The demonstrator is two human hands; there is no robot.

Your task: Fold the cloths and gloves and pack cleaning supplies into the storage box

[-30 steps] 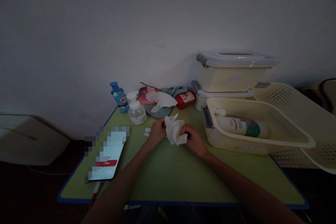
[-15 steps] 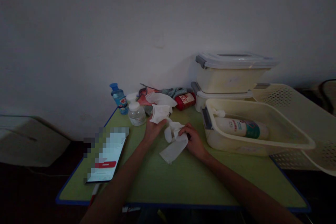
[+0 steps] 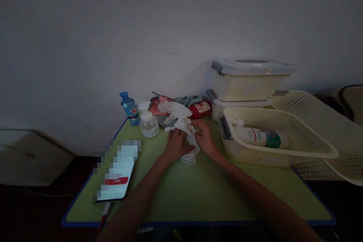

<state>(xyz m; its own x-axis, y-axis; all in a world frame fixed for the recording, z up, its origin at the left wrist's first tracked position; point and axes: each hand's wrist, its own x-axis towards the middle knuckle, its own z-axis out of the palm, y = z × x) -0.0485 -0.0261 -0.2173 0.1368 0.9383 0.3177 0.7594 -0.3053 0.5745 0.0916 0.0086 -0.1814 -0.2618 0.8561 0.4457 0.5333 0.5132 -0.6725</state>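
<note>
The crumpled, thin white glove (image 3: 191, 141) lies on the yellow-green tabletop with blue edging (image 3: 204, 196), between the two bare hands (whether it is one glove or two bundled together, I cannot tell). The left hand (image 3: 177, 145) is palm down on the glove's left side, fingers spread and slightly bent, resting rather than clenched. The right hand (image 3: 204, 138) touches the glove's right side with loosely curled fingers; whether they pinch it, I cannot tell.

Just behind the glove, another flattened white glove (image 3: 178, 109) lies on a heap of pink and grey cloths (image 3: 159, 108), with a red bottle with a pale label (image 3: 200, 109) beside the heap. To the glove's left and slightly behind stand a clear round jar with a white lid (image 3: 149, 125), a white-topped container (image 3: 144, 106) and a blue translucent bottle with a blue cap (image 3: 130, 111). Left and nearer the wearer than the glove is a phone with a lit screen (image 3: 119, 170) (part of it pixelated).

Right of the glove sits an open cream plastic basin (image 3: 272, 157), holding a white pump bottle with a teal-marked label (image 3: 261, 138). Behind and right of the glove, two lidded cream plastic boxes (image 3: 246, 86) are stacked; a perforated cream basket (image 3: 317, 124) lies farther right.
</note>
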